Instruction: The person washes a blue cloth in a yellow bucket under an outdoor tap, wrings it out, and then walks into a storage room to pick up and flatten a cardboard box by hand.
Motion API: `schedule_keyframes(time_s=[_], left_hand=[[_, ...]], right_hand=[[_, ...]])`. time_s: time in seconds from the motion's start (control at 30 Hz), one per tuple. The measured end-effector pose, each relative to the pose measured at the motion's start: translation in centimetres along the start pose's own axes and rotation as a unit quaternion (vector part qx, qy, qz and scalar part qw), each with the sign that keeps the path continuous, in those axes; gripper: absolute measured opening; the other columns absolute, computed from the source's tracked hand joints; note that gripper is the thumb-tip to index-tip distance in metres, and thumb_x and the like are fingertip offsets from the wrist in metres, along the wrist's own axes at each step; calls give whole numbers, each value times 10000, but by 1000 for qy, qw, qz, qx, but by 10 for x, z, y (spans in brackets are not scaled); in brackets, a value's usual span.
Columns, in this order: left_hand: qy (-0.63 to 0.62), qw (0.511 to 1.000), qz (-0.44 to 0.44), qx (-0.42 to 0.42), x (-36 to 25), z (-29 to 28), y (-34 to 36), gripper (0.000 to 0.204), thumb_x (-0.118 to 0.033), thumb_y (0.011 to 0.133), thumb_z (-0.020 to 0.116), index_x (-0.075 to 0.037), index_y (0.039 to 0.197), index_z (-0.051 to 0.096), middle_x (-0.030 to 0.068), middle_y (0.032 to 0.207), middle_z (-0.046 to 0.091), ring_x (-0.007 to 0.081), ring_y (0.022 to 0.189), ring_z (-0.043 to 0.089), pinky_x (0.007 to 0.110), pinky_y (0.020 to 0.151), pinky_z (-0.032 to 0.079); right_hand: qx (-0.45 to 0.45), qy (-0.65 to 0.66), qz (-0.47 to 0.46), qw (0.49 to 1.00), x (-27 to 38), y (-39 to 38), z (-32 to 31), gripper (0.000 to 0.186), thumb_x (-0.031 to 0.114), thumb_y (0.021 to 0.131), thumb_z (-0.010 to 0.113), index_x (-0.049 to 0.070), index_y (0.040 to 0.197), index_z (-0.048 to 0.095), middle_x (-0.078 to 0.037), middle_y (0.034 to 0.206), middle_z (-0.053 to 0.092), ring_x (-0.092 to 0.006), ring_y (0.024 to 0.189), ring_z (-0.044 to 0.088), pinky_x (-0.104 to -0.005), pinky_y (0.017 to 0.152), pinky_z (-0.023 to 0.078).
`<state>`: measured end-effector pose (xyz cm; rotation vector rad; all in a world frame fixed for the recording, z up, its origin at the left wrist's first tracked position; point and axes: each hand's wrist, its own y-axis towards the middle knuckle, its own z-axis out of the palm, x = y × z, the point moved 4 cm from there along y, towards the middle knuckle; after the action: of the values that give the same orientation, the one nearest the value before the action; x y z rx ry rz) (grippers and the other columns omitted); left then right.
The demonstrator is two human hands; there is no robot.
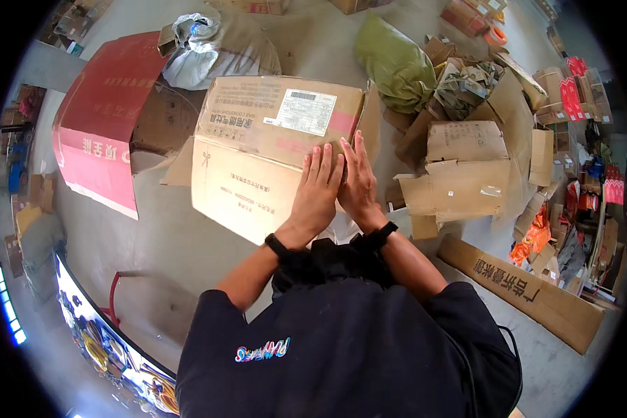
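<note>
A large brown cardboard box (258, 167) stands in front of me, with a white label (305, 111) and pink tape on its upper face. My left hand (316, 189) rests on the box near its right edge, palm down and fingers stretched out. Right beside it, my right hand (358, 182) lies along that edge, its fingers straight and pointing away from me. Nothing is gripped in either hand. An end flap (371, 122) juts out at the box's right side. Both wrists wear black bands.
To the left is an open red and pink carton (101, 125). Behind stand a filled whitish sack (237, 49) and a green sack (396, 63). Opened cartons (460, 181) and a long flat carton (519, 292) lie at right. A lit table (111, 348) with parts is at lower left.
</note>
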<state>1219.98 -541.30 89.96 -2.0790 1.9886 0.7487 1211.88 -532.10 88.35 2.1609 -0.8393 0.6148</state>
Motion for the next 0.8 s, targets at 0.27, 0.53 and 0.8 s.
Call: schedule_keyframes(time_s=[0.27, 0.53, 0.8], left_hand=[[69, 995, -33, 71, -16, -59, -4, 577, -87, 820, 668, 80, 1342, 489, 311, 1443, 456, 463, 1390, 440, 512, 1122, 415], [110, 966, -101, 211, -9, -66, -18, 454, -379, 855, 772, 10, 1041, 629, 192, 1003, 675, 342, 916, 693, 440, 790, 571], [73, 971, -62, 218, -23, -56, -36, 344, -328, 808, 769, -7, 894, 683, 172, 826, 706, 318, 731, 717, 402, 672, 566]], right_hand=[[-20, -12, 12, 1000, 19, 8, -6, 655, -38, 888, 644, 106, 1509, 499, -298, 1602, 387, -462, 1455, 441, -475, 1116, 478], [12, -32, -11, 999, 31, -7, -12, 755, -115, 810, 634, 132, 1511, 504, -293, 1620, 368, -443, 1476, 425, -456, 1084, 509], [56, -8, -30, 998, 31, -36, -16, 809, -120, 770, 608, 146, 1525, 490, -286, 1649, 319, -437, 1503, 387, -489, 1126, 477]])
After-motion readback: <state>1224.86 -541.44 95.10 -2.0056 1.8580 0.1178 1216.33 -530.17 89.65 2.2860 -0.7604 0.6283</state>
